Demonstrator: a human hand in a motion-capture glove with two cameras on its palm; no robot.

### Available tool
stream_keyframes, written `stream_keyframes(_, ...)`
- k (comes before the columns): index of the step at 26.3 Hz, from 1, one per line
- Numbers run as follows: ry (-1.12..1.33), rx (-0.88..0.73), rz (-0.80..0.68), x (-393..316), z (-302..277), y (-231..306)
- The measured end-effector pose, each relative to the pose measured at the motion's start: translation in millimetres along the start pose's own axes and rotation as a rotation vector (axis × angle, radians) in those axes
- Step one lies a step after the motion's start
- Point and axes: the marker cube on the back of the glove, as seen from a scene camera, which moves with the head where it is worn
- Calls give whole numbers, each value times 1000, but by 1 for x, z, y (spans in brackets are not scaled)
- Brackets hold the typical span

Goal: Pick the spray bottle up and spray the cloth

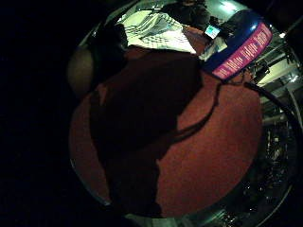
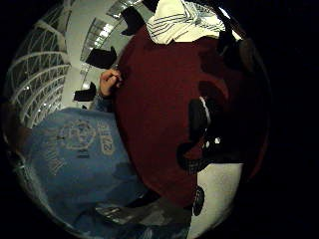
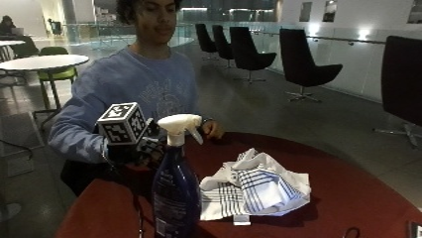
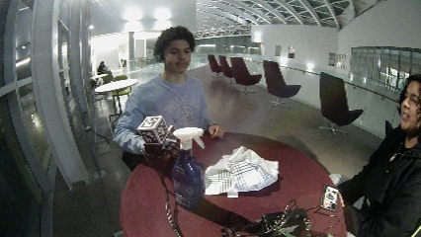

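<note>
- The gloved right hand is held above the near edge of the round red table, just behind the spray bottle as seen from the outside view; whether its fingers are spread or curled cannot be told, as they are hidden in the dark glove.
- No contact between that hand and the bottle can be made out; the bottle is seen standing upright on the table.
- The bare left hand is rested on the table's far edge, fingers loosely curled, holding nothing.
- The spray bottle is made of dark blue translucent plastic with a white trigger head whose nozzle is pointed toward the cloth; a pink label is shown on its body in the little finger side palm view.
- The cloth is white with dark blue stripes crossing in a check, and is lain crumpled in a heap on the table just beside the bottle.
- A phone is lain near the table's other edge.
</note>
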Motion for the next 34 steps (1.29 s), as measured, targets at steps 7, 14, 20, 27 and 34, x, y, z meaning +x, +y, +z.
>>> stream_keyframes(7, 9, 4, 1, 0, -3, -1)
stream_keyframes(14, -53, 49, 26, 7, -14, -1)
stream_keyframes(20, -242, 102, 73, 16, -27, 3)
stream_keyframes(27, -631, 234, 183, 44, -50, 8)
stream_keyframes(34, -855, 319, 359, 90, -61, 16)
